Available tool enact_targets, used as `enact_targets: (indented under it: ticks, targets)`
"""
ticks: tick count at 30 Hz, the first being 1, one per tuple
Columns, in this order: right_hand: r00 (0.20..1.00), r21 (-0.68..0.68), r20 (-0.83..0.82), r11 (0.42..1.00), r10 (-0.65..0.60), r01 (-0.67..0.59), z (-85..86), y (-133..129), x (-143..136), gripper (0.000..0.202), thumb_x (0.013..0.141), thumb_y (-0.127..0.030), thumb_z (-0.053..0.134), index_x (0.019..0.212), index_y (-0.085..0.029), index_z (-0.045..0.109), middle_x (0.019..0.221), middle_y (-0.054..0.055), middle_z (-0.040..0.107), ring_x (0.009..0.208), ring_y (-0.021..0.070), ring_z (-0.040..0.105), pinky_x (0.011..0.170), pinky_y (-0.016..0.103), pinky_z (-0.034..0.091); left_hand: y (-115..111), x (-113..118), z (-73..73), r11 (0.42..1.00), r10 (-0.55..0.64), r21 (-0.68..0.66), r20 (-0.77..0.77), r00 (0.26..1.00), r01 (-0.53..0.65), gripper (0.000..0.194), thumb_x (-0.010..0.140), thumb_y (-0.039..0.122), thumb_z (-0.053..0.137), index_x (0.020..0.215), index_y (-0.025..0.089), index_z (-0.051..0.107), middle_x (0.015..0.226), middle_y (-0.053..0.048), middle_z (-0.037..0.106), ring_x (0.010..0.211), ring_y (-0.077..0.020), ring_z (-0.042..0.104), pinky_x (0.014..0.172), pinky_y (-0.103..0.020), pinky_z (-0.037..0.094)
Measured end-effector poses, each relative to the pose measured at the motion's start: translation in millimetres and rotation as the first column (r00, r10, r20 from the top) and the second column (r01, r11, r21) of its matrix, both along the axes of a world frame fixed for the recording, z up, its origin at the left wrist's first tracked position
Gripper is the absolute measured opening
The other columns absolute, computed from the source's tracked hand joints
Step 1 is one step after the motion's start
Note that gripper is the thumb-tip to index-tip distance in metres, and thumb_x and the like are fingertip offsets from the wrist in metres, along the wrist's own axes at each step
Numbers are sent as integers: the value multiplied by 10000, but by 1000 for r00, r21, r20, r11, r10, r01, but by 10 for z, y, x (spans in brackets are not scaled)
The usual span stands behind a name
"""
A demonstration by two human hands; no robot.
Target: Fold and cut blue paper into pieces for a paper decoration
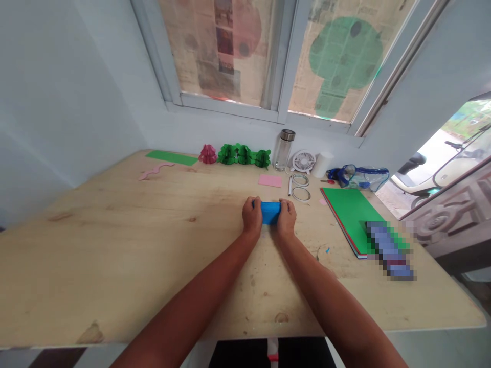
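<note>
Blue paper (270,213), a small piece by the look of it, is clamped between my two hands just above or on the worktop (126,245); I cannot tell which. My left grip (252,215) is closed on its left end and my right grip (286,217) on its right end, with the middle of the blue showing between them.

Just beyond lies a flat pink rectangle (270,180). To the right of that are a slim white stick (290,186) and two pale rings (301,200), one in front of the other. Against the wall stand a clear bottle (282,154) with a metallic lid, a round white fan (304,161) and a white cylinder (322,165).

Left of the bottle sit a row of green paper shapes (243,156) and a pink one (208,154); farther left lie a green strip (172,157) and a wavy pink strip (155,171). On my right rest green sheets (351,212), partly under a blurred-out object (387,248), with a clear pouch (370,179) trimmed in blue behind them.
</note>
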State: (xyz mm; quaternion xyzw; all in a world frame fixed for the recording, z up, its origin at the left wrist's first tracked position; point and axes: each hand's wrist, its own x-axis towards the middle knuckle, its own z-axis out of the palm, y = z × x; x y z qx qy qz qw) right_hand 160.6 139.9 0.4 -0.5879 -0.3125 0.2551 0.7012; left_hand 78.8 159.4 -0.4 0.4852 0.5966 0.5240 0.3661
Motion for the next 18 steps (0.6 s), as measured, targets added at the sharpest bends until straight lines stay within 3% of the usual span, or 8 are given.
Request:
enact_targets:
  ticks: [6, 12, 16, 18]
  targets:
    - [999, -35, 41, 999, 4, -3, 32, -2, -12, 278, 793, -417, 446, 644, -209, 555, 592, -39, 513, 646, 154, 458, 651, 270, 376, 22, -16, -7, 999, -51, 11, 5, 999, 51, 340, 920, 361, 568, 1197, 163, 559, 1196, -90, 588, 1009, -207, 608, 852, -421, 533]
    - [997, -72, 80, 997, -12, 18, 49, 6, -6, 281, 798, -418, 435, 614, -219, 511, 551, -55, 451, 627, 150, 415, 622, 268, 332, -10, -260, -5, 969, -234, 73, -41, 971, 237, 287, 879, 414, 565, 1038, 180, 616, 1017, -43, 652, 958, -199, 615, 850, -350, 506]
    - [996, -88, 94, 996, -8, 16, 47, 10, 0, 278, 802, -411, 432, 600, -227, 480, 542, -59, 421, 620, 150, 400, 608, 269, 313, -35, -427, -36, 923, -364, 89, -107, 925, 373, 658, 587, 318, 787, 1184, 199, 537, 1088, -44, 635, 919, -203, 616, 794, -312, 502]
    - [995, -94, 97, 995, -6, 15, 39, 15, 1, 284, 808, -416, 431, 595, -231, 466, 540, -61, 409, 619, 150, 393, 601, 270, 304, -35, -461, -62, 913, -383, 91, -144, 912, 398, 708, 542, 238, 771, 1200, 200, 510, 1092, -42, 624, 905, -196, 609, 786, -306, 494]
